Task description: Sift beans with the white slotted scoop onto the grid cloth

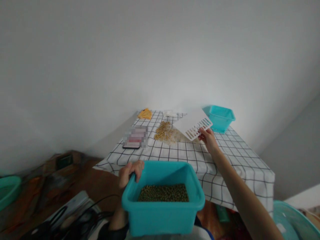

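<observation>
My left hand (131, 172) grips the left rim of a turquoise plastic bin (162, 215) close to my body, its fingers hooked over the edge. Small round greenish-brown beans (163, 193) cover the bottom of that bin. Farther off, over the table, my right hand (207, 137) pinches the slotted edge of a flat white plastic board (191, 121), which is tilted. Left of the board lies a loose pile of yellowish beans (163, 130), with pale chaff or husks (175, 136) running toward and partly under the board.
A second turquoise bin (221, 118) stands at the table's right rear. On the checked tablecloth (165, 153) are a phone (135, 137), a yellow cloth-like item (145, 113) and white tissue (169, 113). Cables (90, 213) lie low left; a clear turquoise tub (292, 218) sits low right.
</observation>
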Available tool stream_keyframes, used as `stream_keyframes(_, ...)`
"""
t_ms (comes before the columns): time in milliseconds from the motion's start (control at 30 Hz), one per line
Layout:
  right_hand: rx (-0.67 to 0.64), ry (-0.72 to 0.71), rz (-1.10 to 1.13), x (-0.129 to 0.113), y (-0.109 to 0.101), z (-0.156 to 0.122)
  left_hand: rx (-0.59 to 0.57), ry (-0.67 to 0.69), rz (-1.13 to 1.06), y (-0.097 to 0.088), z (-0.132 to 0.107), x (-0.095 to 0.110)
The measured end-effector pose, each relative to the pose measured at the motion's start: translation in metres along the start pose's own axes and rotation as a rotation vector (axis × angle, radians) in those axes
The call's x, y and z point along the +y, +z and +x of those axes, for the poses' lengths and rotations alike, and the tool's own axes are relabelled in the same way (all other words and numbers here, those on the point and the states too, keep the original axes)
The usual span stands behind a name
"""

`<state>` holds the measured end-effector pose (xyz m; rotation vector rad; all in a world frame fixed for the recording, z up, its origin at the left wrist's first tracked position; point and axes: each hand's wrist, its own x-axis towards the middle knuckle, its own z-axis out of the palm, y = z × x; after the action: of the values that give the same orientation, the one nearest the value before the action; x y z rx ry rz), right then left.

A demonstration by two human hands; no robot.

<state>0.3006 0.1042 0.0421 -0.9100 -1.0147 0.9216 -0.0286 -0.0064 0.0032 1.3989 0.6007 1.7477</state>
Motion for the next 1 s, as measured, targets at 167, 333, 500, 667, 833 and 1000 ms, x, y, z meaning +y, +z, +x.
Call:
stream_keyframes(167, 0.167, -0.067, 0.006, 0.004, -0.006, 0.006, -0.020, -0.055, -0.045, 0.010, 0.002, -0.004)
stream_keyframes(333, 0.265, -0.109, 0.006, 0.009, -0.013, 0.009, -0.033, -0.061, -0.067, 0.019, -0.002, -0.006)
stream_keyframes(500, 0.352, -0.139, -0.007, 0.013, -0.017, 0.012, -0.018, -0.054, -0.036, 0.020, -0.003, -0.003)
stream_keyframes(667, 0.443, -0.160, -0.042, 0.013, -0.023, 0.012, -0.019, -0.051, 0.008, 0.019, -0.003, -0.001)
stream_keyframes(833, 0.459, -0.152, -0.078, 0.011, -0.028, 0.011, -0.002, -0.076, 0.036, 0.020, -0.004, -0.001)
stream_keyframes(1000, 0.260, -0.105, -0.096, 0.006, -0.016, 0.008, -0.017, -0.062, -0.009, 0.017, -0.005, -0.006)
